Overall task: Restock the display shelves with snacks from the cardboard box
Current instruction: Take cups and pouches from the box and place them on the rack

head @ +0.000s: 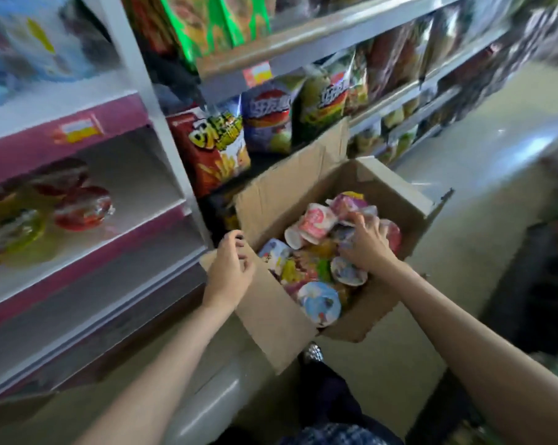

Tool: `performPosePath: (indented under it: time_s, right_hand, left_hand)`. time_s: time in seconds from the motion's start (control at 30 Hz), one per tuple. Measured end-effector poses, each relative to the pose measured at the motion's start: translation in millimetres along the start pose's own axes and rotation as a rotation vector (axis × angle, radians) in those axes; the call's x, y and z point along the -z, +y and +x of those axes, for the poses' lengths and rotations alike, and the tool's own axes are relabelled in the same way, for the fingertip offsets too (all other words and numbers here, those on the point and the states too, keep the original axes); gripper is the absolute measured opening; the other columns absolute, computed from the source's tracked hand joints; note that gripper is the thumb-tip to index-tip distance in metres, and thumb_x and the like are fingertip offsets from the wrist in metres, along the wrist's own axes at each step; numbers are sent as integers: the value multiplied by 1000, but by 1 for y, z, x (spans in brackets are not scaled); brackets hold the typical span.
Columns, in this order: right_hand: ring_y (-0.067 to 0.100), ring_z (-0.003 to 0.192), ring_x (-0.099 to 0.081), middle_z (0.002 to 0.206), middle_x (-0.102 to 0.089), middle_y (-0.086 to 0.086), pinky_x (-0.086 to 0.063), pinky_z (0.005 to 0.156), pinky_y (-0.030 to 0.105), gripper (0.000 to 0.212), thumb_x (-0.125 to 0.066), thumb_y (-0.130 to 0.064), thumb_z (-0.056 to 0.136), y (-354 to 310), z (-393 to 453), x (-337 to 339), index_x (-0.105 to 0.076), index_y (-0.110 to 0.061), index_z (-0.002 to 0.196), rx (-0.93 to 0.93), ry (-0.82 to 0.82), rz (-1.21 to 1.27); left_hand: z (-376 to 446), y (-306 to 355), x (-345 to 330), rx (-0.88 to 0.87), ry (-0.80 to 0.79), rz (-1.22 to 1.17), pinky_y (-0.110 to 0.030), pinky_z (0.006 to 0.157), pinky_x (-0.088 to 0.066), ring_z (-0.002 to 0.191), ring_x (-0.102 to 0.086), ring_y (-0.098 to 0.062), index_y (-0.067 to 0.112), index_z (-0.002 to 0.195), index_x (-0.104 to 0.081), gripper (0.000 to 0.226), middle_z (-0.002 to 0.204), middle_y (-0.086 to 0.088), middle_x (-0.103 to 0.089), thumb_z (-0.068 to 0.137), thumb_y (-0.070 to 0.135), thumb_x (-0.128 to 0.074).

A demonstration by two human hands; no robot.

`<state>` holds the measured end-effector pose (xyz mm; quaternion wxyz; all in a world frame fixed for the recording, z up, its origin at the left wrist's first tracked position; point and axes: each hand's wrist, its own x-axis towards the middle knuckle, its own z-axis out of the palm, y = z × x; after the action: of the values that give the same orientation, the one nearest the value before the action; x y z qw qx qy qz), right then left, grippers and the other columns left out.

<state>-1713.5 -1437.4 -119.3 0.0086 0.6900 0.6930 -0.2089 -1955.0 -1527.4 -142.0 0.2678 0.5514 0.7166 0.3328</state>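
Far left of both hands: white display shelves (88,242) with pink price strips, a few round red and yellow snack packs (82,208) lying on the middle tier, blurred. Up and just left of the left hand: red chip bag (213,149) standing on the next rack, purple bag (266,120) and green bag (322,104) beside it to the right. Left hand (229,268) at the near-left flap of the cardboard box (277,313), fingers loosely curled, apparently nothing held, thumb and fingertips close together above the flap edge; contact with the flap hard to tell through motion blur. Between the 2 hands, inside the open box: heap of small snack cups (313,252), pink, yellow and blue lids, a blue-lidded cup (321,303) nearest the camera, below the right wrist. Right hand (367,242) down in the box, fingers curled over cups at the right side of the heap, gripping into them; exactly which cup is not clear. Right of the right hand: box wall, then pale floor (483,162) and more bagged snacks along the shelves running away at the top right.
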Motion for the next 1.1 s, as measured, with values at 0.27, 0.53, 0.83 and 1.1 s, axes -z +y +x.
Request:
performPosePath:
  time_s: [0.27,0.53,0.83,1.1]
  right_hand:
    - [37,138,-19,148,-21,18,-21,109,50,88,-64,-44,82,29,147,-42,-14,-13,147,147,-171,-129]
    - [39,129,-29,143,-27,17,-35,100,48,86,-64,-32,82,24,195,-102,-13,-14,148,301,-77,-208]
    - [14,127,-34,138,-33,5,-34,99,21,97,-81,-16,69,27,147,5,-20,-8,144,732,-556,358]
    - [20,123,-48,136,-42,3,-50,96,37,83,-77,-14,75,-2,123,-1,-29,-18,141,619,-989,521]
  left_hand:
    - [55,43,-99,184,-102,-6,-39,82,-49,98,-55,-21,7,131,-37,52,118,-5,-48,83,0,-58]
    - [38,15,-71,238,53,151,-26,89,-42,98,-52,-6,10,125,-44,50,113,0,-54,79,-1,-60]
    - [69,56,-98,333,-298,-282,-17,98,-36,123,-41,-3,26,142,-21,117,134,12,-38,45,49,-82]
    - [38,59,-50,582,-185,-364,-17,88,-43,110,-49,-4,29,138,-29,121,126,6,-46,31,59,-76]
